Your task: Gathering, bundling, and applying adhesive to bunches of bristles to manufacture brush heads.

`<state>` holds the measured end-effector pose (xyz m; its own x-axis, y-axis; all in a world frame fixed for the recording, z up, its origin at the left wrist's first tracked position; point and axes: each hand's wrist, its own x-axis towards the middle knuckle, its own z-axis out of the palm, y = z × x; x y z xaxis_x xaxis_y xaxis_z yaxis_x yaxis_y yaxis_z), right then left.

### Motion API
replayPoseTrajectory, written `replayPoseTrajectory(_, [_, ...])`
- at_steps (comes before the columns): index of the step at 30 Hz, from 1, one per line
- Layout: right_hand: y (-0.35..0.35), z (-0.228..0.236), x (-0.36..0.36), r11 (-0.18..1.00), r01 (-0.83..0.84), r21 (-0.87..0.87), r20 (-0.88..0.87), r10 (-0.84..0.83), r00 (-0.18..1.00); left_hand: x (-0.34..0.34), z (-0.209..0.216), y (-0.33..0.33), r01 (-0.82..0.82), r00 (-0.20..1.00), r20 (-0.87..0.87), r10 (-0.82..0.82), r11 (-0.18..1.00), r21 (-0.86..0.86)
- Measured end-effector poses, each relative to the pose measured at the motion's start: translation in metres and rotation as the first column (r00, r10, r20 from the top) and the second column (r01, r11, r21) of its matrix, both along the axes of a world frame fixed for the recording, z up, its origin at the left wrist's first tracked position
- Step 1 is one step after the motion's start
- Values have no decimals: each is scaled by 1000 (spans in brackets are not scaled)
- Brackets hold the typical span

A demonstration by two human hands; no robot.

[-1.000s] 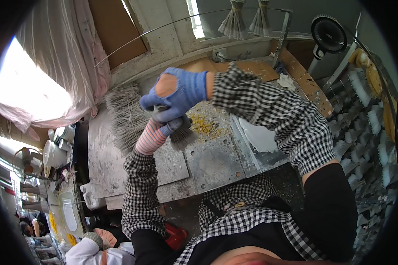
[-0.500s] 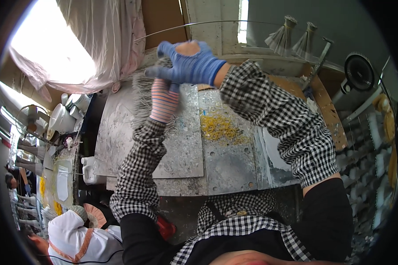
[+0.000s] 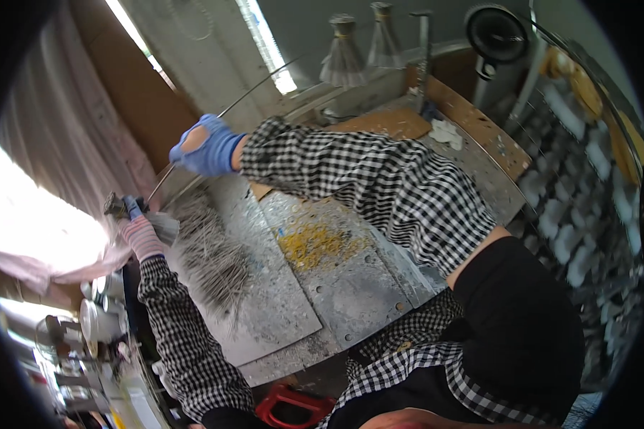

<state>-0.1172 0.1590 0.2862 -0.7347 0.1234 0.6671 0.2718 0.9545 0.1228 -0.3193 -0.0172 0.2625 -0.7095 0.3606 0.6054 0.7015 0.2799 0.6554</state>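
One grey bristle bundle [image 3: 166, 227] sits in the left hand [image 3: 142, 237], fingers closed round its middle, just left of the loose bristle heap [image 3: 207, 250]. A snug, even grip near the compact dark end should keep the strands aligned without bending them. Beyond the heap's far end, well apart from the bundle, the right hand [image 3: 206, 147] looks partly curled across a thin rod [image 3: 257, 87]; whether it grips anything, I cannot tell.

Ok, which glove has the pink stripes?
The striped glove on the left hand, which holds a grey bristle bundle; the right hand wears a blue glove.
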Motion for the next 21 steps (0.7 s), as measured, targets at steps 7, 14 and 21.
replayPoseTrajectory(7, [-11,0,10,997,-26,-67,-27,24,999,5,-15,-8,49,993,-106,-44,998,37])
replayPoseTrajectory(14, [-11,5,13,998,-34,-55,-93,29,995,33,-1,-27,-78,963,-254,-86,817,-571])
replayPoseTrajectory(21, [10,16,73,997,-76,-13,-194,72,978,103,-9,56,684,693,173,-700,714,151])
